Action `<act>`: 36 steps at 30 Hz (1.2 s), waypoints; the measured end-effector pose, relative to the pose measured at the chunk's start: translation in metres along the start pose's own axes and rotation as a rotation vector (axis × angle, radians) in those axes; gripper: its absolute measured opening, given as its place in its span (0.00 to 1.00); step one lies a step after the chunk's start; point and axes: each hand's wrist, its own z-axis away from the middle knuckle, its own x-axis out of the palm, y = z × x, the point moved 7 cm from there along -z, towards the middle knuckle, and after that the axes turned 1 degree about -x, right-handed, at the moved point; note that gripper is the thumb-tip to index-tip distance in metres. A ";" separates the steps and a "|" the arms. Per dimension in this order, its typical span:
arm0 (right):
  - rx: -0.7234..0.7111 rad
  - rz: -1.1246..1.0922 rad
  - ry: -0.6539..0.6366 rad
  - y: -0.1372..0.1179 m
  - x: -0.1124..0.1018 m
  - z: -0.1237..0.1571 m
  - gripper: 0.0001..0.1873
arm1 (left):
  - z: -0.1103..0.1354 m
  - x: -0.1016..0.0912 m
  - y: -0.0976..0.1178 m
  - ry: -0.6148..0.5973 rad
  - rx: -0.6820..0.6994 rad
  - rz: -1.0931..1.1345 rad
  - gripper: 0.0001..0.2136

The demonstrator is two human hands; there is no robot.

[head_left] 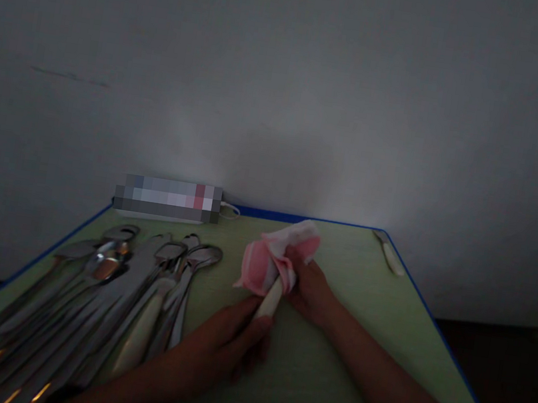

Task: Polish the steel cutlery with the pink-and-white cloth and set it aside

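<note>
my left hand is closed around a pale handle, just below the middle of the frame, fingers curled about its lower part. the handle slants up and to the right into a pink and white cloth, which hides the far end, so i cannot tell what tool it belongs to. my right hand grasps the cloth from the right side, pinching it in folds around the handle's upper part.

my right forearm comes in from the lower right corner. my left forearm comes from the bottom edge, in front of part of the cutlery, a heap of shiny metal pieces filling the lower left. a spoon lies at the heap's right side, and a pale grip shows among the metal.

at the upper left of the desk sits a box, its front blurred out, with a white cord at its right end. a small tool with a pale handle lies apart, near the desk's far right corner.
</note>
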 end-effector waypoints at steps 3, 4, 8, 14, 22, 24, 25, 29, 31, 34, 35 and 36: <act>0.040 -0.015 -0.036 0.002 0.000 0.002 0.09 | -0.003 0.000 -0.008 0.009 -0.015 0.085 0.15; 0.041 -0.021 -0.036 0.002 -0.001 0.001 0.09 | -0.003 0.000 -0.010 0.017 -0.012 0.111 0.15; 0.024 -0.116 -0.047 0.002 -0.001 -0.003 0.10 | -0.007 -0.002 -0.016 0.053 -0.008 0.232 0.14; 0.047 -0.287 -0.040 -0.002 0.006 -0.006 0.17 | -0.010 -0.008 -0.014 0.112 0.026 0.335 0.12; 0.114 -0.369 -0.026 0.000 -0.003 -0.008 0.11 | -0.003 -0.012 -0.001 0.199 0.133 0.403 0.15; 0.083 -0.412 -0.011 -0.004 -0.003 -0.008 0.11 | -0.002 -0.014 0.000 0.226 0.162 0.388 0.17; 0.063 -0.436 -0.011 -0.006 -0.002 -0.008 0.11 | -0.002 -0.014 -0.001 0.236 0.161 0.373 0.17; 0.068 -0.503 -0.065 -0.013 0.004 -0.003 0.15 | -0.003 -0.012 -0.008 0.215 0.104 0.263 0.14; 0.131 -0.507 -0.099 -0.012 0.006 -0.001 0.17 | -0.003 -0.011 -0.009 0.179 0.088 0.238 0.14; 0.174 -0.482 -0.104 -0.007 0.005 -0.001 0.16 | 0.001 -0.009 -0.004 0.103 0.086 0.217 0.13; 0.173 -0.454 -0.093 -0.005 0.004 -0.002 0.15 | 0.003 -0.008 -0.001 0.067 0.094 0.194 0.12; 0.167 -0.410 -0.081 -0.003 0.002 -0.002 0.14 | 0.005 -0.007 0.003 0.031 0.112 0.159 0.12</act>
